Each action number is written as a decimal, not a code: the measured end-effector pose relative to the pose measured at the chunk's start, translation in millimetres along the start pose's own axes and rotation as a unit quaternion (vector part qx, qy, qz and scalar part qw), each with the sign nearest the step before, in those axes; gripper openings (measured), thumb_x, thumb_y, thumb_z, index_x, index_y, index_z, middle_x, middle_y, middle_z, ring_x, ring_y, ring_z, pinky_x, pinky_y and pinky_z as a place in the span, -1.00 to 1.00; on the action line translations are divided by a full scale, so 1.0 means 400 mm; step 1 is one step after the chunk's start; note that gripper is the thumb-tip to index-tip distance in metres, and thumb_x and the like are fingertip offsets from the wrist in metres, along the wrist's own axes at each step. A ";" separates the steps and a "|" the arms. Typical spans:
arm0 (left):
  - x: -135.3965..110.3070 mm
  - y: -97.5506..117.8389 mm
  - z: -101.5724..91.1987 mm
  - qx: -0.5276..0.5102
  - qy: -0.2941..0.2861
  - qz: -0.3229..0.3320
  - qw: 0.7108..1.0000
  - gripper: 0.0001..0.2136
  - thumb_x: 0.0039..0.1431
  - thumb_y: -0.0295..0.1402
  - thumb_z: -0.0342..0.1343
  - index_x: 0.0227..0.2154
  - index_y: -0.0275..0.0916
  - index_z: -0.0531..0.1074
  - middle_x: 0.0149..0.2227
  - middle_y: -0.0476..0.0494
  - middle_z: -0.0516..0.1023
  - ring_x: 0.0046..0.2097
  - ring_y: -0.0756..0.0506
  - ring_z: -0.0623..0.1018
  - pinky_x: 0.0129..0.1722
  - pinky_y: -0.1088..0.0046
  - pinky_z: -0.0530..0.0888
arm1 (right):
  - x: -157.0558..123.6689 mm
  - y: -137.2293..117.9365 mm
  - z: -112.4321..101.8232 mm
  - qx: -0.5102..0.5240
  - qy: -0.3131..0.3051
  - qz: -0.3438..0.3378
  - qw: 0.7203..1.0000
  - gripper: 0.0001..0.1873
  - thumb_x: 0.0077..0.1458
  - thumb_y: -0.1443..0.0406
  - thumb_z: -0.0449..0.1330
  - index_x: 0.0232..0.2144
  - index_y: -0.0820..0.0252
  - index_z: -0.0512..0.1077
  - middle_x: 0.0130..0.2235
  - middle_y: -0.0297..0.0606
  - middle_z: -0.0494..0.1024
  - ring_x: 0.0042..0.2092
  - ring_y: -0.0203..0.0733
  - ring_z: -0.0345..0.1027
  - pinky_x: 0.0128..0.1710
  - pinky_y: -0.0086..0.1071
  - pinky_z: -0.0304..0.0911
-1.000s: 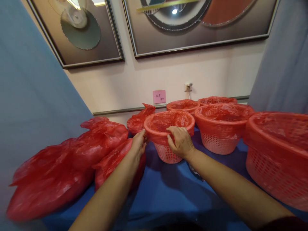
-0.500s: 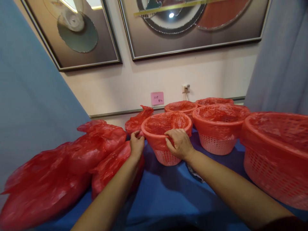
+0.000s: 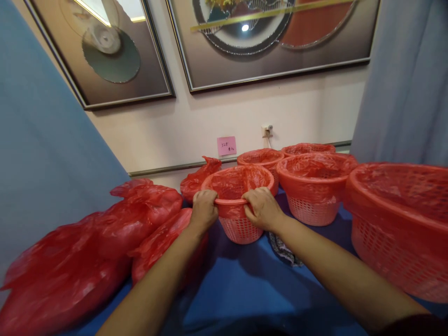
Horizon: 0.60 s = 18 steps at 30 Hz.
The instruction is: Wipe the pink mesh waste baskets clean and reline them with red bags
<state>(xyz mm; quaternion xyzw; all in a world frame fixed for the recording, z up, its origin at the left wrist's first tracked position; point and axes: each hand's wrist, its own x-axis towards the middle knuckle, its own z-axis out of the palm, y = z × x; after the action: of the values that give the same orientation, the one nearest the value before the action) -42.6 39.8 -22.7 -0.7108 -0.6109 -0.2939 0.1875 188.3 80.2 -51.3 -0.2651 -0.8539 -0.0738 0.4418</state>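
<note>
A round red plastic basket with lattice sides stands upright near the middle of a table covered in plain blue cloth, a thin translucent red plastic bag lining it and folded outward over its rim. The left hand grips the rim at the near left, fingers curled over the edge; the right hand grips it at the near right in the same way, thumb outside. Partly under the right forearm lies a dark, pale-patterned item, too hidden to identify. Just behind and to the right stand other red lined baskets, the largest-looking one at the right edge. Bulging red plastic bags sit on the left, and a pink paper note is on the white wall beyond.
</note>
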 end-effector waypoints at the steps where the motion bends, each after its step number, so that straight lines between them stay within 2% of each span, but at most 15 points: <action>1: 0.002 -0.008 0.001 -0.018 0.000 0.000 1.000 -0.85 -0.02 -0.56 -0.01 -0.52 -0.15 0.34 -0.39 -0.20 0.51 -0.18 -0.28 0.50 -0.04 0.18 0.34 | -0.004 0.008 -0.002 0.005 0.008 0.003 1.000 -0.79 0.17 0.33 0.13 -0.14 0.22 0.45 -0.21 -0.16 0.58 -0.15 -0.03 0.38 -0.03 -0.15 0.15; 4: 0.018 -0.044 0.001 -0.069 0.008 -0.010 0.998 -0.86 0.02 -0.52 0.00 -0.53 -0.15 0.36 -0.40 -0.18 0.51 -0.21 -0.24 0.50 -0.08 0.26 0.38 | -0.023 0.046 -0.006 0.004 0.055 0.023 0.998 -0.68 0.21 0.26 0.17 0.00 0.22 0.42 0.03 -0.07 0.54 0.06 0.02 0.34 0.15 -0.08 0.05; 6: 0.034 -0.063 -0.002 -0.082 0.020 -0.024 0.996 -0.87 0.02 -0.50 0.01 -0.48 -0.15 0.41 -0.33 -0.20 0.56 -0.14 -0.25 0.52 -0.01 0.24 0.39 | -0.034 0.069 -0.008 0.002 0.071 0.032 0.997 -0.71 0.25 0.26 0.16 0.00 0.19 0.42 0.08 -0.09 0.51 0.11 0.01 0.31 0.16 -0.08 0.03; 9: 0.046 -0.048 -0.013 -0.069 0.075 -0.047 0.994 -0.74 -0.01 -0.55 -0.02 -0.30 -0.18 0.49 -0.02 -0.29 0.58 0.12 -0.30 0.47 0.20 0.10 0.31 | -0.046 0.069 -0.009 0.002 0.067 0.038 0.997 -0.81 0.30 0.28 0.12 -0.09 0.16 0.47 -0.08 -0.17 0.57 0.00 -0.04 0.36 0.08 -0.13 0.07; 12: 0.019 0.027 -0.022 -0.058 0.113 -0.012 0.992 -0.48 -0.12 -0.61 -0.06 -0.05 -0.20 0.47 0.19 -0.28 0.47 0.29 -0.30 0.34 0.31 0.02 0.20 | -0.051 0.016 -0.007 -0.019 0.061 0.049 0.997 -0.84 0.30 0.28 0.12 -0.19 0.15 0.49 -0.24 -0.20 0.57 -0.12 -0.05 0.36 0.00 -0.14 0.09; 14: -0.013 0.086 -0.023 -0.072 0.072 0.056 0.993 -0.39 -0.18 -0.62 -0.05 0.02 -0.17 0.44 0.16 -0.21 0.50 0.27 -0.26 0.37 0.32 0.04 0.20 | -0.052 -0.032 -0.005 -0.022 0.046 0.038 0.998 -0.81 0.32 0.27 0.09 -0.22 0.17 0.50 -0.30 -0.20 0.56 -0.18 -0.06 0.35 -0.06 -0.16 0.11; 15: -0.028 0.108 -0.022 -0.077 0.038 0.085 0.993 -0.42 -0.17 -0.61 -0.04 -0.01 -0.16 0.45 0.09 -0.19 0.55 0.22 -0.24 0.43 0.32 0.05 0.21 | -0.052 -0.053 -0.005 -0.014 0.039 0.024 0.999 -0.80 0.33 0.27 0.07 -0.21 0.18 0.50 -0.30 -0.20 0.56 -0.19 -0.07 0.36 -0.07 -0.16 0.12; 16: -0.038 0.123 -0.021 -0.078 0.005 0.103 0.992 -0.49 -0.14 -0.59 -0.04 -0.07 -0.15 0.47 0.00 -0.18 0.60 0.14 -0.23 0.48 0.30 0.05 0.23 | -0.051 -0.067 -0.007 0.002 0.033 0.004 0.999 -0.78 0.34 0.26 0.06 -0.18 0.19 0.49 -0.27 -0.18 0.57 -0.17 -0.08 0.37 -0.06 -0.16 0.14; 18: -0.042 0.125 -0.020 -0.063 -0.035 0.097 0.993 -0.69 -0.08 -0.55 -0.03 -0.29 -0.14 0.48 -0.25 -0.15 0.61 -0.07 -0.21 0.54 0.25 0.05 0.27 | -0.045 -0.071 -0.020 0.041 0.035 -0.033 0.998 -0.73 0.34 0.22 0.07 -0.05 0.20 0.47 -0.12 -0.12 0.59 -0.05 -0.06 0.39 0.02 -0.14 0.17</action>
<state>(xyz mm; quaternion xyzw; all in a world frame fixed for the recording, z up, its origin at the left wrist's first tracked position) 3.3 12.9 -23.0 -0.7867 -0.5257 -0.2875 0.1488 187.8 46.3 -57.5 -0.2155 -0.8486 -0.0628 0.4791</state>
